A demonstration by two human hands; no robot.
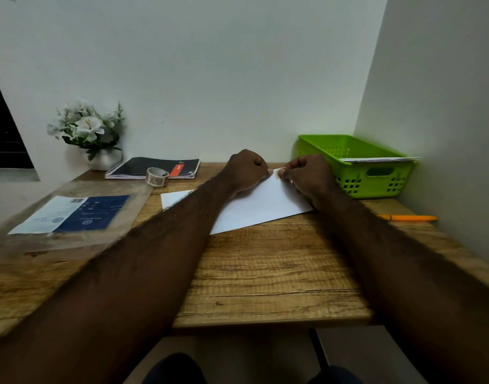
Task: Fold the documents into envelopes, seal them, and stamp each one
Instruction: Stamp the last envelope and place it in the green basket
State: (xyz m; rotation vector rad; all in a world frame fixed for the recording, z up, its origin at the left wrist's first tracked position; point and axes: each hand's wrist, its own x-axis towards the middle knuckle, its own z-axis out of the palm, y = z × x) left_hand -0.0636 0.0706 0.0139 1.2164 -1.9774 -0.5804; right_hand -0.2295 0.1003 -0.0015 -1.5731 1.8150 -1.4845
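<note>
Both forearms are reaching far; left hand and right hand are curling, fingertips pinching the envelope at its far corner.

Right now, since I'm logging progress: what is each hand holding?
Left hand: fingers curled, pinching the far corner of the white envelope.
Right hand: pinching the same corner; a stamp there cannot be told.

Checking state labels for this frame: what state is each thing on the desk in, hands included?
White paper envelope: flat on wooden desk.
Left hand: pinches its far corner.
Right hand: pinches same corner.
Black spiral notebook: closed.
Printed tape roll: lying flat, hole up.
Green plastic basket: holds white papers.
Orange pen: lying flat, untouched.
</note>
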